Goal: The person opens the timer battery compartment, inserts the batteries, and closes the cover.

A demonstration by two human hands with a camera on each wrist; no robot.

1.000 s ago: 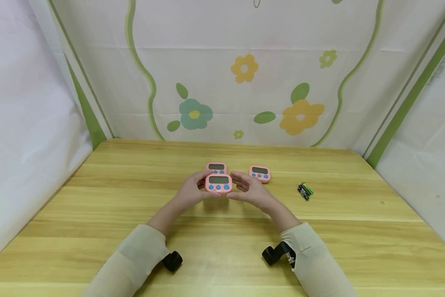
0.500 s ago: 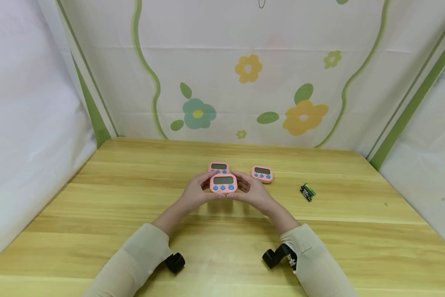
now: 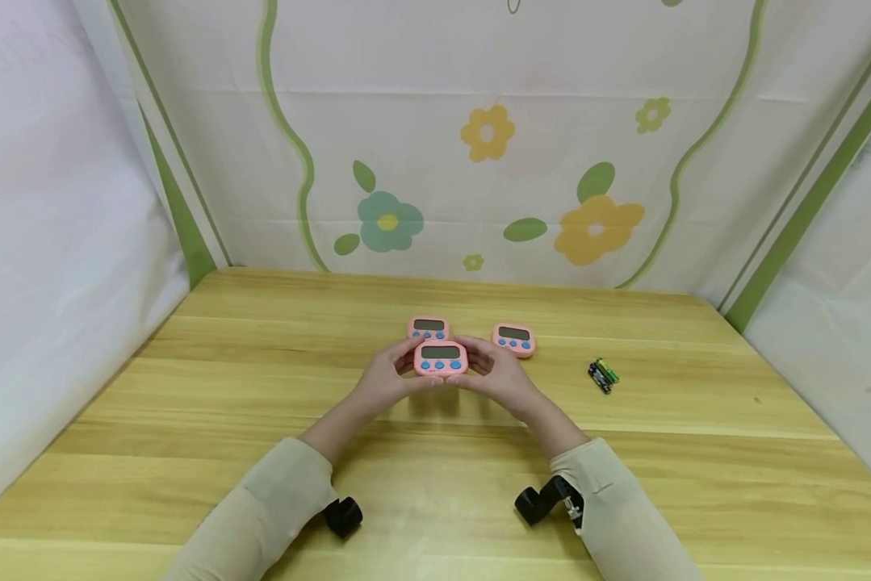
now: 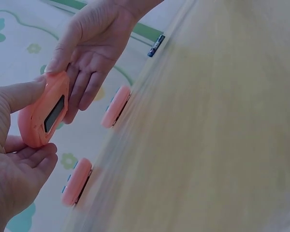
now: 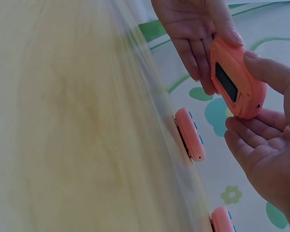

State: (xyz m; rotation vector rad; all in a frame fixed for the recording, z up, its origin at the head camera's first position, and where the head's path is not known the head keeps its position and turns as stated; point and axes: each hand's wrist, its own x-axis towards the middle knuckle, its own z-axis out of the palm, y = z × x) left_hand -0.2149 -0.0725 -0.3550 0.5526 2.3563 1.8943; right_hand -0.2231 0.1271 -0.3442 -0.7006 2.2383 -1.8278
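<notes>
Both hands hold a pink digital timer (image 3: pixel 441 359) with a grey screen and three blue buttons, above the table with its face toward the head camera. My left hand (image 3: pixel 386 375) pinches its left end between thumb and fingers. At the right end, my right hand (image 3: pixel 503 378) grips it the same way, thumb at the near edge. In the left wrist view the timer's underside (image 4: pixel 38 121) shows a dark rectangular recess. A second pink timer (image 3: pixel 429 325) lies just behind the held one, partly hidden by it. The third timer (image 3: pixel 514 340) rests behind my right hand.
Several small batteries (image 3: pixel 600 377), dark and green, lie together on the wooden table (image 3: pixel 697 387), right of the timers. A white cloth with printed flowers (image 3: pixel 435 177) hangs behind the table, and white cloth walls stand at both sides. Black wrist cameras jut from both sleeves.
My right hand has closed in on the timer's right end, where a gap showed one second ago. The head view has shifted slightly; the other timers and batteries stay in place on the table.
</notes>
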